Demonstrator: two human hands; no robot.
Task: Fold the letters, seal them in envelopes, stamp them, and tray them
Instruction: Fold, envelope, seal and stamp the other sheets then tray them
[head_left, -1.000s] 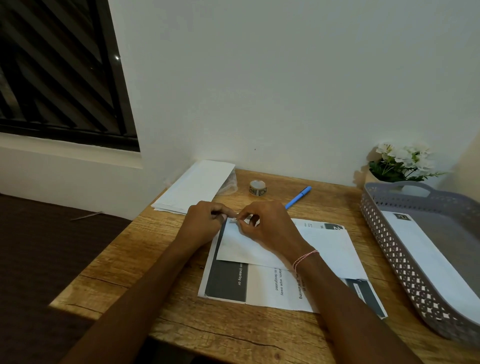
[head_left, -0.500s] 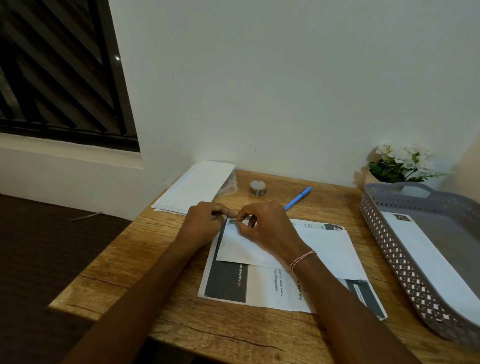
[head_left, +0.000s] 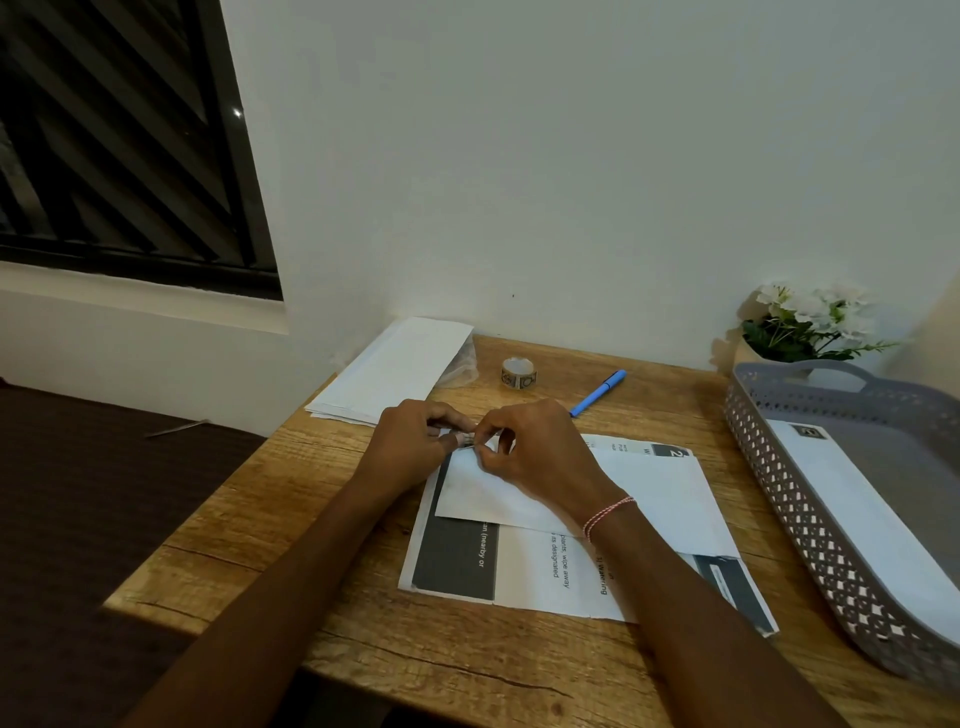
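step: stamping | fingers of your left hand (head_left: 410, 447) and right hand (head_left: 535, 452) pinch the small stamp (head_left: 466, 440) at the envelope (head_left: 649, 488) corner | lay it square, press flat

The bench (head_left: 270, 525) carries printed sheets (head_left: 530, 571) under the right hand (head_left: 535, 457). Beyond that hand lie envelopes (head_left: 395, 364), a stamp roll (head_left: 518, 373) and a blue pen (head_left: 597, 393). Right of it sits a grey tray (head_left: 769, 467).
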